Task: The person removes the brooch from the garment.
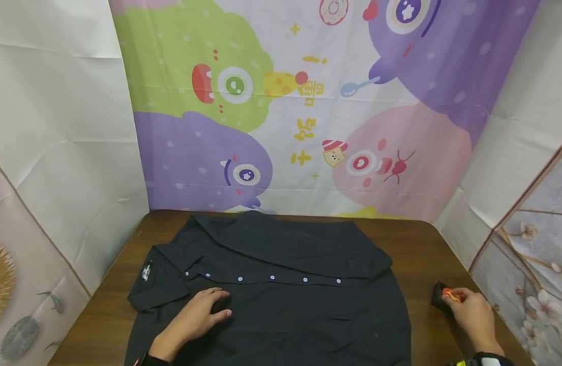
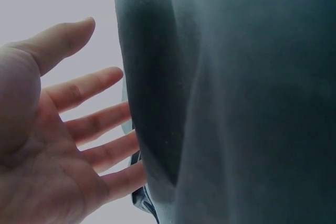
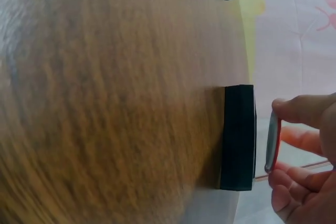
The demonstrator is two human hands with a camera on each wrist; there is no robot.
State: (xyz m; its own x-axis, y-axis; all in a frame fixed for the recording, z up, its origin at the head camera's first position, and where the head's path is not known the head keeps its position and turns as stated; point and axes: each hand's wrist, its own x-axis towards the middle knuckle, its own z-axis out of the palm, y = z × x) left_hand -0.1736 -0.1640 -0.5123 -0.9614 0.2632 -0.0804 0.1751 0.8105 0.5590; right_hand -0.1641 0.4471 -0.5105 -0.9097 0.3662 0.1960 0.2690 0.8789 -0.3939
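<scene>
A dark button-up shirt [image 1: 271, 315] lies spread on the wooden table, its collar at the left and a row of pale buttons [image 1: 272, 277] across it. Over the shirt, below the collar, is my left hand [image 1: 202, 315] with fingers loosely extended; in the left wrist view its fingertips reach the dark cloth [image 2: 252, 98], holding nothing. At the right, my right hand [image 1: 475, 312] pinches a small flat orange-red piece [image 1: 453, 294] between thumb and fingers. In the right wrist view this piece [image 3: 273, 137] shows a grey side and sits just apart from a small black box [image 3: 238, 137].
The wooden table [image 1: 424, 254] ends at the back against a cartoon-printed cloth [image 1: 299, 193]. White and flower-printed sheets [image 1: 528, 284] hang along both sides. A white label [image 1: 146, 270] shows inside the shirt's collar.
</scene>
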